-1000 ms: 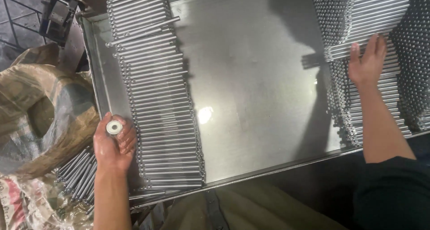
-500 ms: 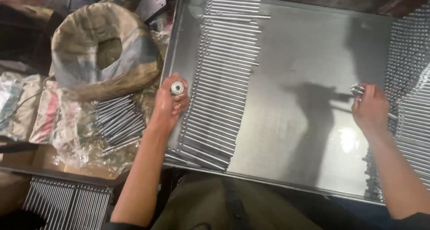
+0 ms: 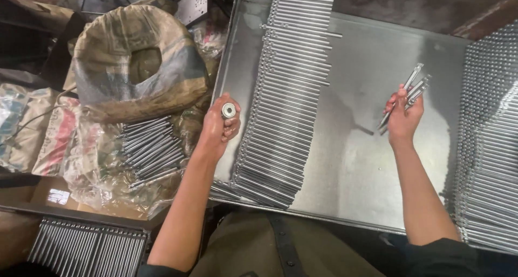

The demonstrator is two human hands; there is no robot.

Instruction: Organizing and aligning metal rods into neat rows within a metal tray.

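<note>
Left hand [image 3: 218,127] closed around one small round metal piece [image 3: 229,111], held over left edge of metal tray [image 3: 372,153]. Right hand [image 3: 403,118] grips bundle of about four thin metal rods [image 3: 411,89], raised above bare tray middle. Rod rows: two on tray, left row [image 3: 286,99], right row [image 3: 491,137]; too many to count. Beside tray: one rolled-down sack [image 3: 137,61], loose rods in plastic bag [image 3: 148,147]. Dim, cluttered workshop.

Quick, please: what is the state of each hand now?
Left hand: closed on a small round metal piece.
Right hand: closed on a few metal rods.
</note>
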